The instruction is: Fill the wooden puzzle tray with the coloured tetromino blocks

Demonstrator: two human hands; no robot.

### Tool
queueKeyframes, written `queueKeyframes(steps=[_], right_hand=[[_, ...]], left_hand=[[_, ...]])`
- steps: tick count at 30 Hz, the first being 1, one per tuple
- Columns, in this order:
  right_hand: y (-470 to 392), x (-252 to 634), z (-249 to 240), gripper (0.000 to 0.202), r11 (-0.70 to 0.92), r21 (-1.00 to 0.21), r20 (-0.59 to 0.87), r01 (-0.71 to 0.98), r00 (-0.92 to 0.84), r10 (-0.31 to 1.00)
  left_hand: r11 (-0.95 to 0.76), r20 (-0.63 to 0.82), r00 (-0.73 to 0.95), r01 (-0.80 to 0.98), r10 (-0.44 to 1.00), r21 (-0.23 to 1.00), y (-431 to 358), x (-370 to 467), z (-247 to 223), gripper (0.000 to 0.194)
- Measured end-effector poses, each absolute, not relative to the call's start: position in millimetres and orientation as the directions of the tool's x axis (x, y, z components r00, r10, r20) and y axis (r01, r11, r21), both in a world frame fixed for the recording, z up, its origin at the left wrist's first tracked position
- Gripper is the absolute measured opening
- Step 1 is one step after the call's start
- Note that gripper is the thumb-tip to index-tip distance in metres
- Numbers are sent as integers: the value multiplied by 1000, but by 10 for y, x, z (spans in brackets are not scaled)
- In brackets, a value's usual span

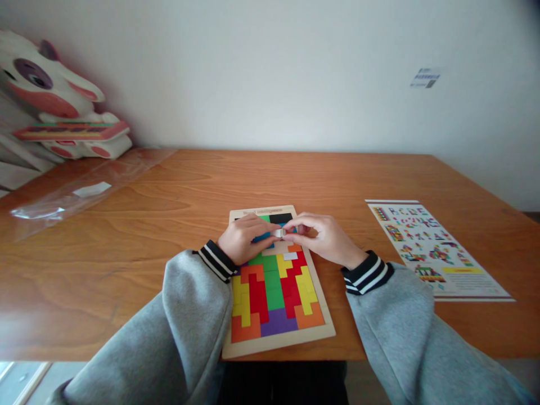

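Observation:
A wooden block puzzle board (280,340) lies near the front edge of the table, filled with red, yellow, green, orange and purple pieces. Above its upper part, my left hand (248,237) and my right hand (323,236) meet, fingertips pinched on a small whitish puzzle piece (278,233). Both hands are closed on it, one from each side. Under my fingers, blue and black areas of the board show only in part. A small white piece (291,256) shows among the yellow and red ones below my right hand.
To the right lies a printed sheet (439,247) with coloured pattern pictures. A clear plastic bag (90,188) with a white label rests at the left. Behind it stands a cow-shaped toy keyboard (76,132) against the white wall. The wooden table (169,185) spans the view.

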State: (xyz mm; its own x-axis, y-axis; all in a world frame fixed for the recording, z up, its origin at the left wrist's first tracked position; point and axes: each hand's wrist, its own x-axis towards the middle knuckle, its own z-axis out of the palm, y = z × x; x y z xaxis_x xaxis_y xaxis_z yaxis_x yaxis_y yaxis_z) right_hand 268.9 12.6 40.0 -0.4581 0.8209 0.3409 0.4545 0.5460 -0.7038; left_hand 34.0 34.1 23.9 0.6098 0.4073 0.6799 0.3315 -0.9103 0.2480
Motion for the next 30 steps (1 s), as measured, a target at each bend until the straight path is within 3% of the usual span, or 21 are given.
queueKeyframes(steps=[12,20,30], right_hand=[[125,2691,414,20,518,-724,292,456,-478,829],[86,2545,286,15,672,-603,351,431,-613,708],[87,2582,268,21,680,-551,316,483,-633,706]], left_hand=[[-819,716,459,500,526,281,333,328,264,19],[-824,701,489,504,519,259,345,339,230,17],[-828,713,482,502,509,252,344,349,228,16]])
